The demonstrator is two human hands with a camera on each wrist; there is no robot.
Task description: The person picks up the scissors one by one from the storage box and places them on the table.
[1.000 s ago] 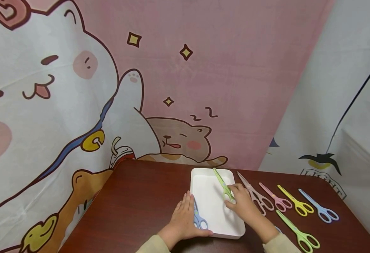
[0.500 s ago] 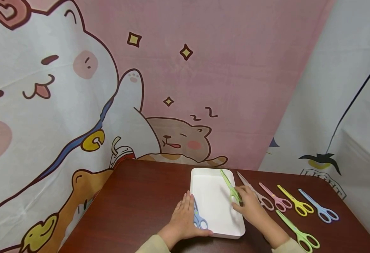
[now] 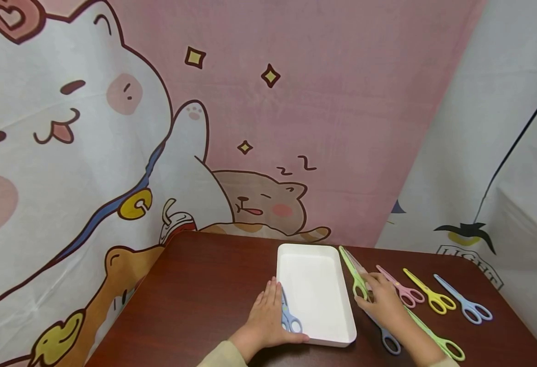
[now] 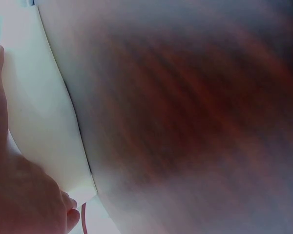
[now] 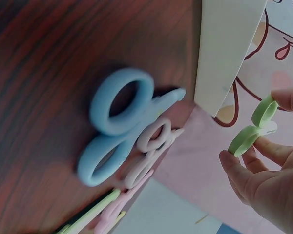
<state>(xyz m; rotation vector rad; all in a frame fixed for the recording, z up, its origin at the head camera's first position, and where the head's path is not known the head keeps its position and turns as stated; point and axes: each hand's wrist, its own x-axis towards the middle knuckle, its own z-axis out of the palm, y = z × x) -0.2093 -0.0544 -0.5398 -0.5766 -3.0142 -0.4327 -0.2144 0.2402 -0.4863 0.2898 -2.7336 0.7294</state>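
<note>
My right hand (image 3: 384, 300) pinches light green scissors (image 3: 353, 270) by the handle loops, blades pointing to the back, just off the tray's right side. In the right wrist view, the fingertips and thumb are on the green loops (image 5: 245, 140), held above the table. My left hand (image 3: 264, 316) rests against the left side of a white tray (image 3: 316, 295), fingers straight, thumb at the front edge. The tray wall (image 4: 44, 97) shows beside it in the left wrist view. Blue scissors (image 3: 289, 320) lie inside the tray along its left wall, partly hidden by the left hand.
Right of the tray lie pale pinkish-grey scissors (image 3: 357, 261), partly covered, and blue scissors (image 5: 122, 122) below my right hand. Pink (image 3: 402, 289), yellow (image 3: 430, 292) and blue scissors (image 3: 463, 300) lie farther right, with another green pair (image 3: 444, 342) in front. A printed cloth (image 3: 341, 127) hangs behind.
My right hand has carried the green scissors rightward, from over the tray to beyond its right side, above the pinkish-grey pair. The left hand and tray have stayed put.
</note>
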